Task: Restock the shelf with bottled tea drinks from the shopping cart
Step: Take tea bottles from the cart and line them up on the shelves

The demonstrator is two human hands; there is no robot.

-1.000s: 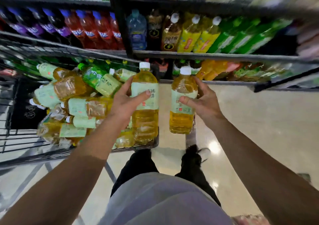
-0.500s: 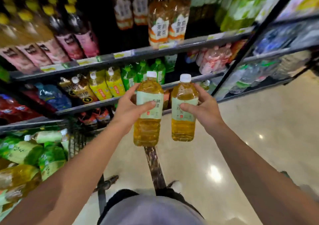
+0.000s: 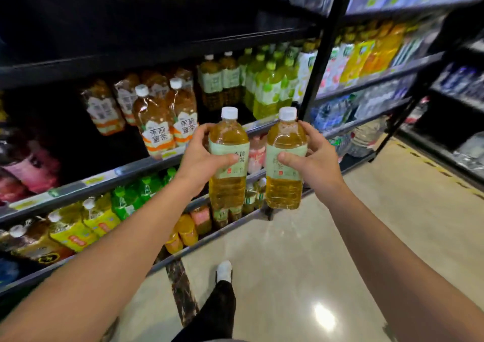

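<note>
**Tea bottles held up at shelf**

Tea bottles: left bottle (image 3: 228,158) was gripped by left hand (image 3: 200,162), right bottle (image 3: 286,158) by right hand (image 3: 315,164), fingers wrapped round the labels. Both were upright, side by side, just apart, in front of the drinks shelf (image 3: 146,164).

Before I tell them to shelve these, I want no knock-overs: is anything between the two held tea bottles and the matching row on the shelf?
Nothing visible. The left hand and right hand hold the tea bottles upright below the matching bottles; open air lies between.
</note>
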